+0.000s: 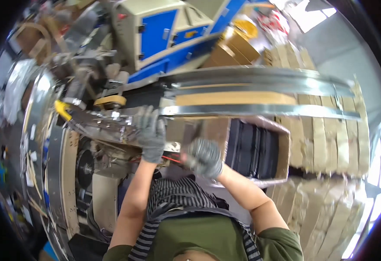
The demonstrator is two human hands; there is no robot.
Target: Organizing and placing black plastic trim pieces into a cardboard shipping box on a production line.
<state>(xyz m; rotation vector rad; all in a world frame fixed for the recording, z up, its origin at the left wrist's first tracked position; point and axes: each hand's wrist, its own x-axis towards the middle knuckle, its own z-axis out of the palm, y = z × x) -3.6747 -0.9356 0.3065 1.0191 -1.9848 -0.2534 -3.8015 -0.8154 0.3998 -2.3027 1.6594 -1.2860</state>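
Observation:
My left hand (pixel 150 138), in a grey knit glove, lies with its fingers stretched out over the near edge of the metal machine bed (pixel 123 124). It grips nothing that I can see. To its right, my right hand (pixel 204 158) wears a matching glove and is smeared by motion. Its fingers look curled in; what they hold is blurred. Close to its fingertips shows a thin red strip or handle (pixel 172 159), and a dark blurred shape (pixel 194 132) rises above the knuckles. Right of that hand stands an open carton (pixel 284 152) filled with dark, flat pieces (pixel 253 150).
A long metal-railed conveyor (pixel 242 111) runs across beyond my hands to the right. Stacks of brown-wrapped bundles (pixel 321 143) stand on the right. A cream-and-blue cabinet (pixel 158 35) is at the back. Machine parts and a yellow-handled tool (pixel 63 110) lie left.

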